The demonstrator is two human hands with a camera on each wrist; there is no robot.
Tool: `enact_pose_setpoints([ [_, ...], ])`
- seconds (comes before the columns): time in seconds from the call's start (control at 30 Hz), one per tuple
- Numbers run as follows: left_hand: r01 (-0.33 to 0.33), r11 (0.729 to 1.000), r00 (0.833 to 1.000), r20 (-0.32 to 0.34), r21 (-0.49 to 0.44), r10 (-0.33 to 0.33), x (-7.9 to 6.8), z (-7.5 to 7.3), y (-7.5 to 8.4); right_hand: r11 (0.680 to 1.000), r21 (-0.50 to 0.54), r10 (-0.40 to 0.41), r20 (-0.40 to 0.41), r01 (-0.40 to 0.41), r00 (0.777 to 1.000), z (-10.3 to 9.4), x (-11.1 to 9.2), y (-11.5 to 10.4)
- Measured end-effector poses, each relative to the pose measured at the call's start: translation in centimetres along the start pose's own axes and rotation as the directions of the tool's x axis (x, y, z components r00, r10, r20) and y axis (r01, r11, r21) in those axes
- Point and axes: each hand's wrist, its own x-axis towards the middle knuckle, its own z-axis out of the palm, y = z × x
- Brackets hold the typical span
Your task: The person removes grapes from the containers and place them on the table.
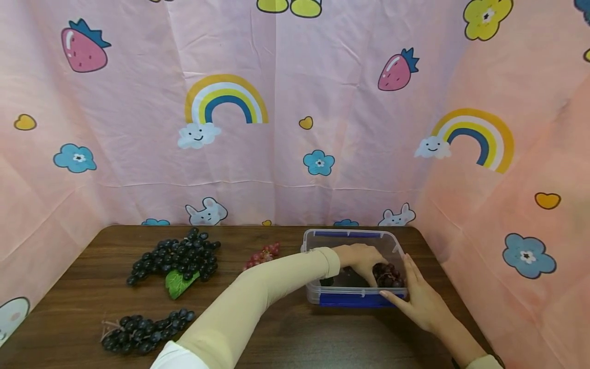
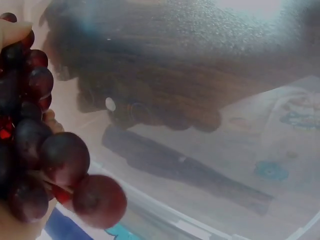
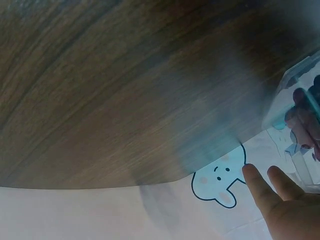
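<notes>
A clear plastic box (image 1: 350, 290) with blue side latches stands on the table. My left hand (image 1: 361, 259) reaches down into its right part and holds a bunch of dark red grapes (image 1: 388, 277). Up close in the left wrist view, the dark red grapes (image 2: 65, 160) lie between thumb and fingers. Against the box's front right corner rests my right hand (image 1: 424, 300). Its thumb touches the front rim and its straight fingers lie along the right wall. In the right wrist view, straight fingers (image 3: 262, 190) of this hand show beside the box.
A large bunch of black grapes (image 1: 177, 256) with a green leaf (image 1: 177, 283) lies at the table's back left. A smaller black bunch (image 1: 145, 333) is at the front left. Partly behind the left sleeve is a red bunch (image 1: 261, 256). Patterned cloth (image 1: 290, 195) hangs behind the wooden table (image 1: 313, 338).
</notes>
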Motion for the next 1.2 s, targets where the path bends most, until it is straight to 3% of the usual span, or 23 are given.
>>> enact_pose_setpoints([
  [0.17, 0.017, 1.0, 0.998, -0.057, -0.009, -0.017, -0.3, -0.3, -0.4, 1.0, -0.013, -0.014, -0.02, 0.014, 1.0, 0.1, -0.1, 0.0],
  [0.37, 0.107, 0.994, 0.989, -0.099, 0.019, -0.105, -1.0, -0.4, -0.6, 1.0, -0.009, -0.006, -0.004, 0.006, 1.0, 0.2, 0.3, 0.1],
  [0.63, 0.173, 0.985, 0.974, -0.149, 0.014, -0.169, -1.8, -1.1, -0.5, 1.0, 0.008, 0.011, 0.018, -0.012, 1.0, 0.0, 0.4, 0.1],
  [0.8, 0.191, 0.981, 0.966, -0.18, 0.018, -0.185, -2.1, -1.3, -0.6, 1.0, 0.014, 0.019, 0.027, -0.019, 0.999, 0.1, 0.2, 0.2],
  [1.2, 0.198, 0.979, 0.965, -0.181, 0.041, -0.188, -3.0, -2.8, -1.2, 1.0, 0.005, 0.002, 0.009, -0.002, 1.0, 0.2, 0.3, 0.2],
])
